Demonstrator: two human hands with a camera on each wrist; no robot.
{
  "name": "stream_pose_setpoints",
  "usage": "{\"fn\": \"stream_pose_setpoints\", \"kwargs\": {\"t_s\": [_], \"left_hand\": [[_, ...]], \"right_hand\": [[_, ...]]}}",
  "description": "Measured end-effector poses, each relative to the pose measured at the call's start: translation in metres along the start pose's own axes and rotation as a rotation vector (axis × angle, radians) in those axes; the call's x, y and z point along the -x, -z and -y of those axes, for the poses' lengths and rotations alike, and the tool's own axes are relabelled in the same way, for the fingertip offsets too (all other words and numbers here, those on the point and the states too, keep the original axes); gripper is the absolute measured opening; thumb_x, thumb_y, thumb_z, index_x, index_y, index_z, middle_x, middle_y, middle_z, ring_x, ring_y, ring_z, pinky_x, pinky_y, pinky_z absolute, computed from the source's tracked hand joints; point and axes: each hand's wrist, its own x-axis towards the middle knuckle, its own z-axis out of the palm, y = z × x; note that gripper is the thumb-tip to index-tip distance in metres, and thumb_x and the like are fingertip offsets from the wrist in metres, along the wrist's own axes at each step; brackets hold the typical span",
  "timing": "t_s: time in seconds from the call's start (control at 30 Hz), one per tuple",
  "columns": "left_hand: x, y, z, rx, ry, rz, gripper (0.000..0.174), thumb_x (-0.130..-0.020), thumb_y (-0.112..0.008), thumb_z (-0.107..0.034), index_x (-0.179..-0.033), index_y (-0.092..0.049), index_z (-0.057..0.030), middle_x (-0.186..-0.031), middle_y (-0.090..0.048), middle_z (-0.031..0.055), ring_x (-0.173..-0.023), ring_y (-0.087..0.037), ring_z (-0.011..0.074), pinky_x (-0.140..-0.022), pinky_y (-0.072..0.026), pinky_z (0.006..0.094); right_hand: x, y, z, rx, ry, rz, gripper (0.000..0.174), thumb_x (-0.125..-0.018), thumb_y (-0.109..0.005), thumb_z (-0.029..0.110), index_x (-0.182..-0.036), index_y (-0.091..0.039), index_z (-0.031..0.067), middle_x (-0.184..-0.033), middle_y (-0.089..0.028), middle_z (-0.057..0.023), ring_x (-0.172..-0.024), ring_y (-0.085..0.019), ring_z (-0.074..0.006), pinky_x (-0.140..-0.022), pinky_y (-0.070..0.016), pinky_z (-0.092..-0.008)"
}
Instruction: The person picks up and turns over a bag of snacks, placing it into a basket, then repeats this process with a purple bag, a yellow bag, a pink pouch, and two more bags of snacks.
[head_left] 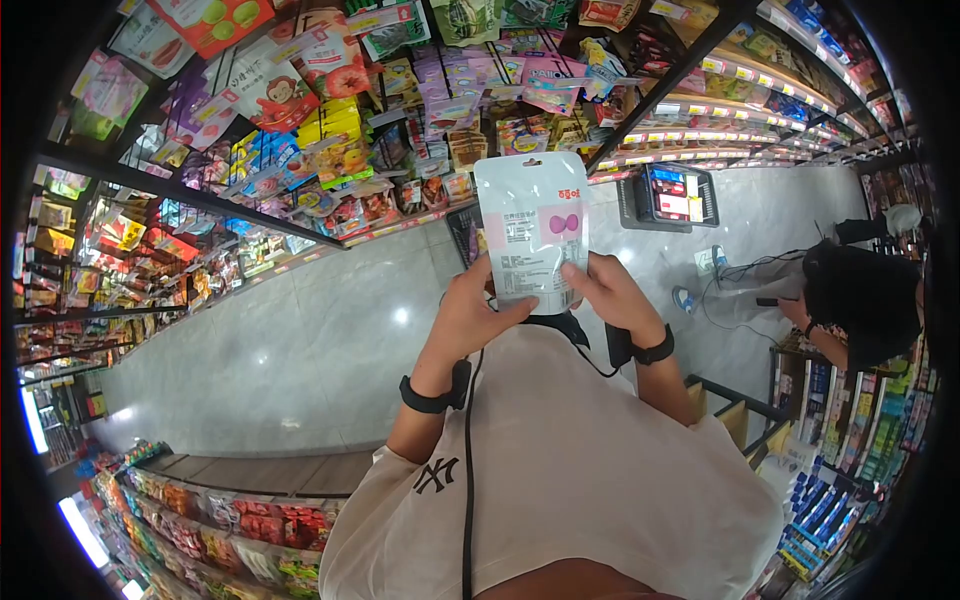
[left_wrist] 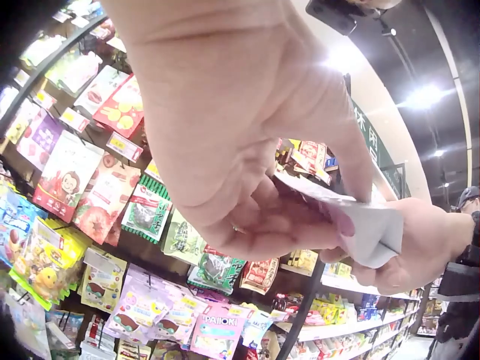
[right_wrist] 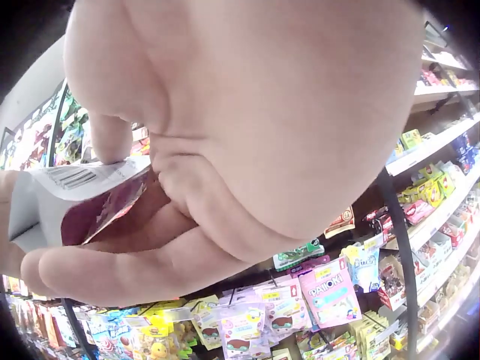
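Glossy white film with a faint silvery sheen covers the pouch (head_left: 525, 240) I am watching through the head view. It is held up in front of the wearer's pale shirt (head_left: 600, 450), above the grey floor (head_left: 350, 350), one printed face toward my camera. Near its top edge I see a small hanging slot. Red characters sit at the upper right; below them a pale pink band crosses the face, with two rounded purple shapes on its right side. Rows of fine dark print run beside and beneath these, too small for me to read.

From the wrist views I get the pouch close to end-on: its white base shows a crease, the right wrist picks up a barcode on the white face, and a deep purplish-red area shows on the other side.

Both grips are closed on it. The left grip (head_left: 475, 310) pinches the lower left corner, thumb lying over the printed face; the right grip (head_left: 612, 295) holds the lower right edge, its thumb also on that face and its fingers curled behind.

Beyond the pouch I see snack bags (head_left: 270, 95) on display and a black basket (head_left: 630, 203) on the floor.
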Motion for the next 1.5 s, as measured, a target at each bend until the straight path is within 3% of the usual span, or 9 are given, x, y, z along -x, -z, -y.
{"fn": "stream_pose_setpoints", "kwargs": {"t_s": [0.07,0.17,0.5,0.67,0.8,1.17,1.5], "left_hand": [[-0.001,-0.001,0.001,0.03,0.002,0.02,0.057,-0.078,-0.085,-0.015,-0.128,-0.061,-0.0008,-0.108,-0.075,0.0126,-0.094,-0.074,0.0227,-0.084,-0.0571,0.0351],[-0.002,0.0,0.004,0.055,0.013,0.044,0.06,-0.077,-0.086,-0.015,-0.129,-0.06,-0.0012,-0.108,-0.075,0.0112,-0.094,-0.073,0.0212,-0.086,-0.056,0.0344],[-0.003,0.006,-0.006,-0.006,-0.006,0.166,0.083,-0.073,-0.088,-0.017,-0.144,-0.047,-0.0018,-0.121,-0.07,0.0129,-0.107,-0.068,0.0221,-0.091,-0.0535,0.0358],[-0.005,-0.003,0.0,0.101,0.012,0.063,0.059,-0.086,-0.082,-0.016,-0.137,-0.055,-0.0014,-0.112,-0.073,0.0106,-0.095,-0.07,0.0182,-0.085,-0.0546,0.0322],[-0.008,-0.002,0.003,0.096,0.005,0.007,0.039,-0.094,-0.076,-0.015,-0.128,-0.062,-0.0012,-0.104,-0.076,0.0086,-0.087,-0.069,0.0146,-0.078,-0.0543,0.0292],[-0.009,0.0,0.001,0.079,0.016,-0.014,0.037,-0.091,-0.078,-0.015,-0.123,-0.067,-0.0019,-0.102,-0.077,0.0082,-0.084,-0.069,0.0138,-0.077,-0.053,0.0291],[-0.012,-0.006,0.0,0.075,0.013,-0.02,0.035,-0.09,-0.079,-0.015,-0.12,-0.069,-0.0015,-0.101,-0.077,0.0079,-0.084,-0.07,0.0144,-0.076,-0.0535,0.029]], "right_hand": [[0.001,0.002,0.001,-0.118,-0.065,0.009,0.042,-0.109,-0.054,0.033,-0.111,-0.066,-0.0067,-0.086,-0.073,-0.0093,-0.071,-0.07,-0.0137,-0.063,-0.0574,-0.029],[0.002,0.003,-0.009,-0.081,0.011,-0.01,0.048,-0.112,-0.045,0.036,-0.106,-0.065,-0.0079,-0.083,-0.071,-0.0098,-0.068,-0.068,-0.014,-0.064,-0.0556,-0.0296],[-0.003,0.001,-0.014,0.011,0.062,-0.18,0.056,-0.112,-0.043,0.039,-0.096,-0.062,-0.0109,-0.076,-0.064,-0.0156,-0.072,-0.058,-0.0192,-0.073,-0.0485,-0.035],[-0.005,0.007,-0.016,0.105,0.023,-0.142,0.056,-0.112,-0.043,0.039,-0.095,-0.063,-0.01,-0.077,-0.066,-0.0147,-0.069,-0.062,-0.0182,-0.069,-0.0509,-0.0328],[-0.006,0.005,-0.005,-0.107,-0.05,-0.038,0.054,-0.112,-0.044,0.039,-0.1,-0.065,-0.0094,-0.082,-0.07,-0.013,-0.066,-0.068,-0.0164,-0.06,-0.0558,-0.0285],[-0.01,0.009,-0.004,-0.113,-0.071,0.001,0.055,-0.111,-0.044,0.04,-0.109,-0.065,-0.011,-0.091,-0.071,-0.0134,-0.073,-0.071,-0.0173,-0.06,-0.0617,-0.0279],[-0.007,0.016,-0.012,-0.038,-0.09,-0.007,0.051,-0.11,-0.047,0.039,-0.11,-0.065,-0.0087,-0.092,-0.071,-0.0123,-0.072,-0.069,-0.0173,-0.062,-0.0584,-0.0284]]}}
